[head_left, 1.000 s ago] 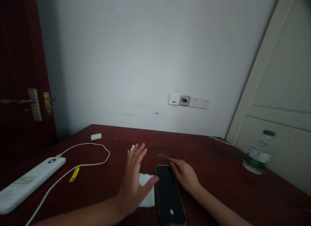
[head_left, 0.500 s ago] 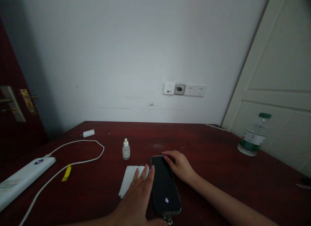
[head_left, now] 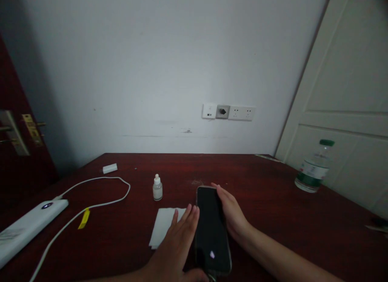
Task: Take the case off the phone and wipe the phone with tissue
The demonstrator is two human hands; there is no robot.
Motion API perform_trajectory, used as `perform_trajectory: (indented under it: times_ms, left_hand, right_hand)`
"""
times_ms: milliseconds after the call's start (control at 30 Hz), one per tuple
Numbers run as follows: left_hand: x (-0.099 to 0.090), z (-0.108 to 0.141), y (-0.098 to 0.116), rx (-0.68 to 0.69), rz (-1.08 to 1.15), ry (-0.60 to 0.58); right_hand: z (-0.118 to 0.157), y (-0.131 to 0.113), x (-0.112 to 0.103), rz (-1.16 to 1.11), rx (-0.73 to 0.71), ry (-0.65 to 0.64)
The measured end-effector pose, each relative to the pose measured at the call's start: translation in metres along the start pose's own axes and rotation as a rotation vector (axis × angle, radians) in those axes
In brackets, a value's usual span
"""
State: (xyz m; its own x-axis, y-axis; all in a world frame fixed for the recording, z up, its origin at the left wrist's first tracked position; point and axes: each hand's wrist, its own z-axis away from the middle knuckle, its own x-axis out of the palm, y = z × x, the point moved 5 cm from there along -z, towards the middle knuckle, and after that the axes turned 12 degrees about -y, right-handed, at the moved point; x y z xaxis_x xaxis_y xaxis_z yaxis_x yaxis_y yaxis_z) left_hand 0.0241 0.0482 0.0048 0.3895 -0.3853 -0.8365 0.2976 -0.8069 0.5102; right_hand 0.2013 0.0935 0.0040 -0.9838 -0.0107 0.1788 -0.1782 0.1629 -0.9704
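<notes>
The right hand (head_left: 232,211) comes in from the lower right with its forearm laid low over the dark red worktop (head_left: 273,201), fingers curled round the right edge of a black phone (head_left: 211,229), grasping it so its far end tilts up. The left hand (head_left: 178,243) reaches from below, palm down and fingers spread flat, released, touching the phone's left edge and overlapping a white tissue (head_left: 162,229). A small dropper bottle (head_left: 157,187) stands just beyond the tissue.

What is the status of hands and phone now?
Left hand flat, beside phone. Right hand cups phone's right edge. White cloth beside; dropper bottle clear.
</notes>
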Motion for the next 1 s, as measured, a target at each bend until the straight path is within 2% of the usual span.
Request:
perform_trajectory:
  times_ms: [67, 133, 300, 333, 400, 467, 600, 1000]
  left_hand:
    - [0.002, 0.0, -0.001, 0.069, 0.055, -0.008]
    - [0.002, 0.0, -0.003, 0.07, 0.195, -0.008]
    - [-0.007, -0.006, 0.004, 0.037, 0.785, 0.082]
    - [-0.007, -0.008, 0.007, 0.039, 0.929, 0.07]
    - [-0.001, -0.013, 0.013, 0.007, 1.155, -0.033]
    - [0.004, -0.015, 0.018, -0.041, 1.274, -0.16]
    - [0.004, -0.015, 0.026, -0.081, 1.301, -0.304]
    - [-0.003, -0.014, 0.029, -0.137, 1.236, -0.336]
  right_hand:
    - [0.002, 0.0, 0.003, -0.1, 0.045, 0.005]
    - [0.002, -0.005, 0.003, -0.181, 0.069, 0.016]
    - [0.003, -0.025, 0.0, -0.306, 0.032, 0.078]
    - [0.004, -0.029, 0.0, -0.322, 0.018, 0.091]
    - [0.007, -0.035, 0.001, -0.345, -0.007, 0.108]
    - [0.01, -0.038, 0.004, -0.357, -0.025, 0.113]
    - [0.012, -0.038, 0.01, -0.362, -0.021, 0.095]
    - [0.009, -0.025, 0.008, -0.366, 0.075, 0.055]
